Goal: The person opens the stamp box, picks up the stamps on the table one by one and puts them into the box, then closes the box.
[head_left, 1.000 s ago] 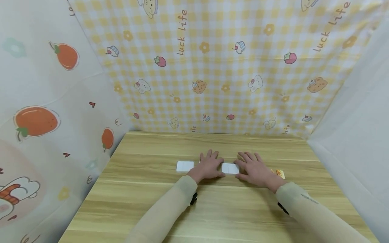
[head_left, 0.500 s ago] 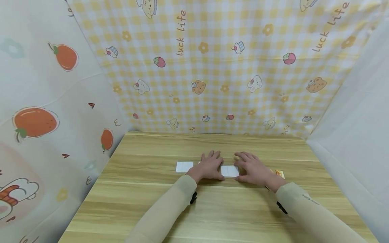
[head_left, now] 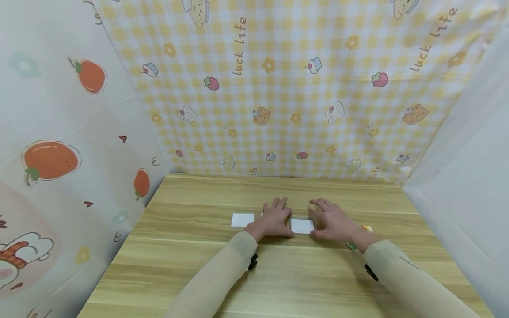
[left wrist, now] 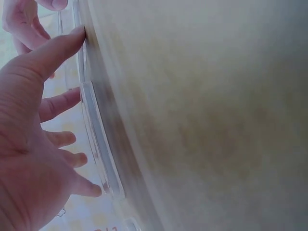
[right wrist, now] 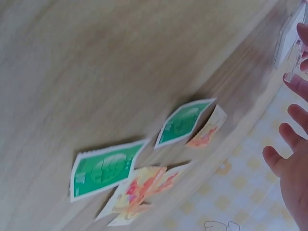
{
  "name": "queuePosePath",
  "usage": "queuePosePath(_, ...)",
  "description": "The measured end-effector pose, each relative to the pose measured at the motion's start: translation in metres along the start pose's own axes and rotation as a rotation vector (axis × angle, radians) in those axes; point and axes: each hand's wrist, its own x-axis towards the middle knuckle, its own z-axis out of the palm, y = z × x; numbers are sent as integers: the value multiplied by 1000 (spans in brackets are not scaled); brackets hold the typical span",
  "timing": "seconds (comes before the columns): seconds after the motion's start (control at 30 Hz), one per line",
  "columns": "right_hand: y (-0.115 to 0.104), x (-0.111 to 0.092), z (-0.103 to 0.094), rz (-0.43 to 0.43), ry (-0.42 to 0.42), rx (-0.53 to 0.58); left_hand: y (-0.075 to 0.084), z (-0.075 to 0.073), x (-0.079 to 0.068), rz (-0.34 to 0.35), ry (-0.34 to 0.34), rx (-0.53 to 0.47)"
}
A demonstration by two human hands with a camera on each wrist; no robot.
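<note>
White and clear-edged, that flat case (head_left: pixel 302 226) sits just below right of the head view's centre, between two hands! Left hand (head_left: pixel 273 221) at one end, thumb and forefinger pinching the edges, other fingers spread; right hand (head_left: pixel 333 222) pinching the opposite end, thumb to forefinger. Over to the left, a second case (head_left: pixel 242 220) lies flat. Look lower-centre in the right wrist view: green stamp-like papers (right wrist: pixel 103 171) beside orange-patterned papers (right wrist: pixel 139 190), all on the wood-grain table (head_left: pixel 278 278), checked cloth (head_left: pixel 286 97) rising behind.

Cream sleeves (head_left: pixel 216 276), one perhaps faintly lettered, with black wrist pieces (head_left: pixel 252 261).
</note>
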Motion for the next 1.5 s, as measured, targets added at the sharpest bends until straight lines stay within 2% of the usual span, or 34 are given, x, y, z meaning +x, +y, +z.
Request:
queuePosePath(0.33, 1, -4, -7, 14, -10, -2, 4, 2, -3, 12, 83, 26)
queuePosePath(0.57, 7, -6, -16, 24, 24, -20, 9, 3, -8, -51, 115, 8)
queuePosePath(0.8, 18, 1, -23, 10, 53, -58, 11, 9, -11, -92, 107, 36)
queuePosePath(1.0, 25, 10, -28, 66, 62, -40, 17, 7, -13, -110, 79, 119)
queuePosePath(1.2, 29, 19, -31, 139, 13, -25, 20, 5, -15, -112, 66, 141)
queuePosePath(1.5, 36, 34, -24, 225, -39, -26, 20, 4, -15, -104, 51, 147)
